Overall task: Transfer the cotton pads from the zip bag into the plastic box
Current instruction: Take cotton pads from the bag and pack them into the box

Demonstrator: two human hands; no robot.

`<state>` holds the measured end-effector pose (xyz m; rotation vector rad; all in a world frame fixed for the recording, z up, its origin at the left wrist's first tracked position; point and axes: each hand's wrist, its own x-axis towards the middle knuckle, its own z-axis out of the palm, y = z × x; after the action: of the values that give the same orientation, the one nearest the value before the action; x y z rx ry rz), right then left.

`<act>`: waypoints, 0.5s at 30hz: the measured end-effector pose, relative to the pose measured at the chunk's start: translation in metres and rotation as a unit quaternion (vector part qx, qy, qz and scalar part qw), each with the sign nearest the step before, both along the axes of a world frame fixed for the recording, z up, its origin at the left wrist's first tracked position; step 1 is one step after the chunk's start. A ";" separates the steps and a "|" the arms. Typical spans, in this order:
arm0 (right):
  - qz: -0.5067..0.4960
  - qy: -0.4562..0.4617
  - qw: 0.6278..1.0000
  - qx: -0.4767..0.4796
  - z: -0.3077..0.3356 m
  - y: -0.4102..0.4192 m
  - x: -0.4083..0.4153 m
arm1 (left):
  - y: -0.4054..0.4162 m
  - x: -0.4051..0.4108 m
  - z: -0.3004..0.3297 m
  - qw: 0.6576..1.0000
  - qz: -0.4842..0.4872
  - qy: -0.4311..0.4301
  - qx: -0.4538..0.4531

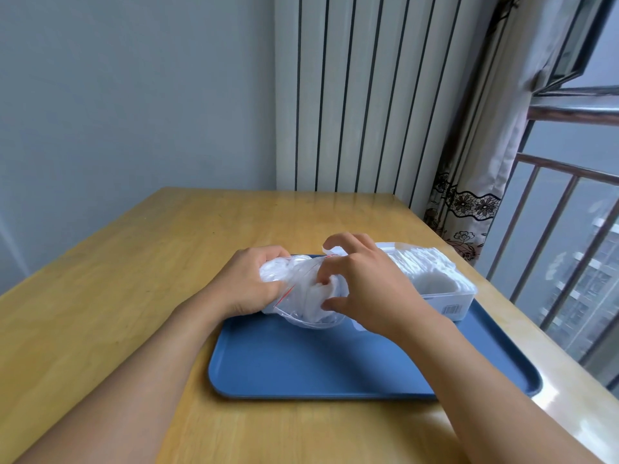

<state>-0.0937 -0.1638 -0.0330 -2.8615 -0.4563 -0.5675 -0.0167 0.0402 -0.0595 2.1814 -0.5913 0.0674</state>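
Closest to the camera, two bare forearms are stretched in from the bottom corners over a light wooden table point(110, 262). A blue tray point(301, 363) with rounded corners is laid flat on it, lower centre of the frame, mostly bare blue at the near end.

At the tray's far edge, dead centre, a clear zip bag point(303, 296) with a thin red stripe along the seal is being held up off the tray. It's pretty crumpled and shiny, and round white cotton pads point(273, 271) can be seen bunched up inside through the plastic. The left hand point(249, 283) is wrapped around the bag's left end, fingers curled tight on it. The right hand point(361, 289) is curled in from the right, fingertips dug in at the bag's opening, thumb below; whether a pad is actually pinched can't be made out.

Just right of the hands, a clear plastic box point(449, 296) is sat on the tray, already stacked with white pads.

Further back, a pale wall, a striped white panel point(351, 95), and a curtain point(475, 182) by a window at upper right.
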 end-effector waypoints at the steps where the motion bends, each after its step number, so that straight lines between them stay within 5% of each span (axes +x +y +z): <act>1: 0.000 0.004 1.000 -0.006 -0.001 0.000 0.000 | 0.000 0.001 -0.001 1.000 0.002 -0.004 0.003; 8: 0.036 -0.014 0.999 -0.001 -0.001 -0.001 0.000 | -0.001 0.001 -0.002 0.997 0.055 -0.042 0.023; 15: 0.121 -0.076 0.979 0.146 0.013 -0.007 -0.006 | 0.000 0.006 -0.003 0.993 0.113 -0.030 0.021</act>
<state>-0.1002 -0.1709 -0.0199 -2.4496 -0.6722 -0.7429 -0.0108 0.0403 -0.0622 2.2857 -0.3781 0.2439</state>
